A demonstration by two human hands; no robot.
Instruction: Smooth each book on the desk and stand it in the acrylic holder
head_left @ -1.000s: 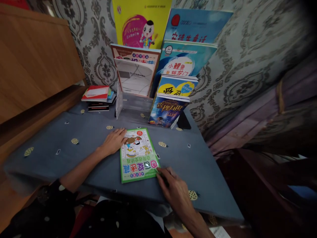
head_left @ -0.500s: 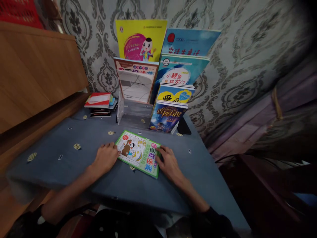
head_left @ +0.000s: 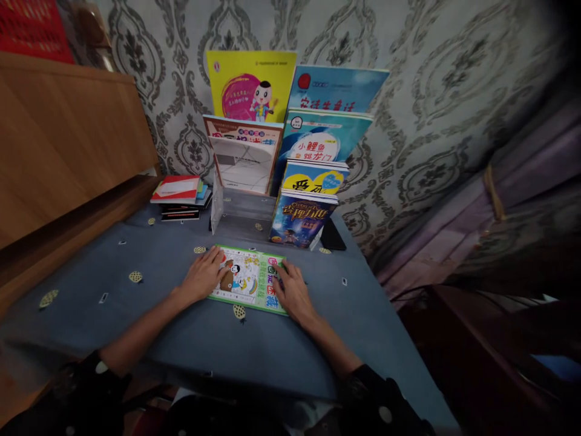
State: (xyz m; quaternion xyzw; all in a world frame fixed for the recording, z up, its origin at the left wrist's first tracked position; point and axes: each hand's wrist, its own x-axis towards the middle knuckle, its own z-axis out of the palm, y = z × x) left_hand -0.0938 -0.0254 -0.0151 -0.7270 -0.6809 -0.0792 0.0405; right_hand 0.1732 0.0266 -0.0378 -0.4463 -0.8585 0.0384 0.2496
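Observation:
A thin green-bordered children's book [head_left: 249, 283] with a cartoon cover lies flat on the blue-grey tablecloth [head_left: 149, 266], its long side across me. My left hand [head_left: 203, 277] rests on its left end with fingers spread flat. My right hand [head_left: 291, 291] lies on its right end, fingers stretched over the cover and edge. Neither hand lifts the book.
A clear tiered stand [head_left: 236, 206] behind the book holds several upright picture books [head_left: 313, 145]. A small stack of books [head_left: 179, 192] sits at the back left, a dark phone-like object [head_left: 333, 235] at the stand's right. A wooden panel [head_left: 63, 133] runs along the left; a curtain [head_left: 508, 200] hangs right.
The book has turned from lengthwise to lying crosswise and slid a little farther from me. My right hand moved from its near corner onto its right end; my left stayed on it.

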